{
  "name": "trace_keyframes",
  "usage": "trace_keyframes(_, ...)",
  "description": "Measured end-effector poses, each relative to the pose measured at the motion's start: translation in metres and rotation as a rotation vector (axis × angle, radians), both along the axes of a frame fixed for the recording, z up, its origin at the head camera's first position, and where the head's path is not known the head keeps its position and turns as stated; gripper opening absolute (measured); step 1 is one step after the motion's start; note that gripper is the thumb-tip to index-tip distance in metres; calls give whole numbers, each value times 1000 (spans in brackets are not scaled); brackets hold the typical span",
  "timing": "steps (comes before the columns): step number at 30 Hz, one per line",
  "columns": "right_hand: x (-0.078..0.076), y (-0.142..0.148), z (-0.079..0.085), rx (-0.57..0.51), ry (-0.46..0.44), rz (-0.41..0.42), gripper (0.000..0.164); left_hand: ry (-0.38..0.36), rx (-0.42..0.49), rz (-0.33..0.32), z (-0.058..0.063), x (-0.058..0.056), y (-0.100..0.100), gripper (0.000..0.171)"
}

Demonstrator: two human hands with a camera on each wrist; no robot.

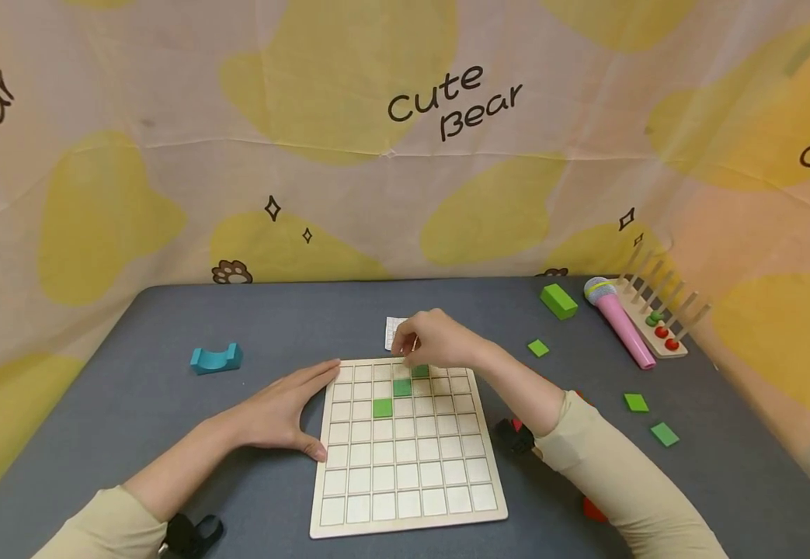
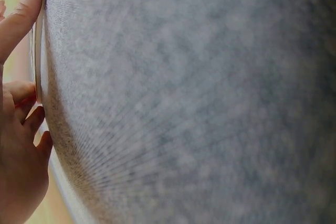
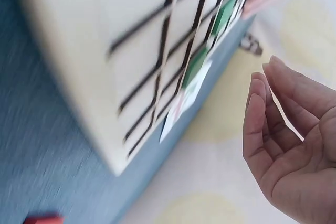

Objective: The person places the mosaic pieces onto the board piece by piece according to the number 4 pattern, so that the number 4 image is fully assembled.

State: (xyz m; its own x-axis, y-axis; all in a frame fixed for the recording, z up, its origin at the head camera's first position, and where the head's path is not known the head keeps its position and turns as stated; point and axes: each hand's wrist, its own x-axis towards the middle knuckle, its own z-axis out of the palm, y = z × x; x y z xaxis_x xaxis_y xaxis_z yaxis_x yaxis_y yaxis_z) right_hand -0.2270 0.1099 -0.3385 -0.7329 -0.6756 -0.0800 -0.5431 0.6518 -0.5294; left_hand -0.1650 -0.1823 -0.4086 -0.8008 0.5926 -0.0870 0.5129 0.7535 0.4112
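A pale square grid board [image 1: 408, 527] lies on the dark table, with three green tiles set in its cells: one green tile [image 1: 382, 407], a second green tile [image 1: 402, 387] and a third green tile [image 1: 420, 372] along a diagonal. My left hand [image 1: 275, 411] spreads along the board's left side, fingertips at the far left corner and thumb at the edge. Above the far edge, near the third tile, is my right hand [image 1: 439, 339]. In the right wrist view its fingers [image 3: 255, 114] are loosely bent towards the thumb, with nothing between them.
Behind the board lies a small printed card [image 1: 394, 332], partly covered by the right hand. A teal arched block [image 1: 216, 359] is at left. To the right are several loose green tiles [image 1: 635, 402], a green block [image 1: 558, 301], a pink microphone [image 1: 621, 322] and a peg stand [image 1: 670, 341].
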Motion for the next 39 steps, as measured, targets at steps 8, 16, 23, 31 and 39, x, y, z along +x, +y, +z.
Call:
trace_keyframes(8,-14,49,-1,-17,3,-109,18,0,5,-11,-1,1,-1,126)
trace_keyframes(16,-20,105,1,-24,-9,-153,24,9,9,-9,-3,0,-2,127)
trace_keyframes(23,-26,154,-2,-48,-30,-191,24,17,17,-18,-2,0,-2,126)
trace_keyframes(31,-25,185,-14,-35,-27,-237,24,10,13,-17,-1,0,-2,126)
trace_keyframes(39,-25,198,-20,0,-13,-246,32,13,14,-20,-1,0,-1,127)
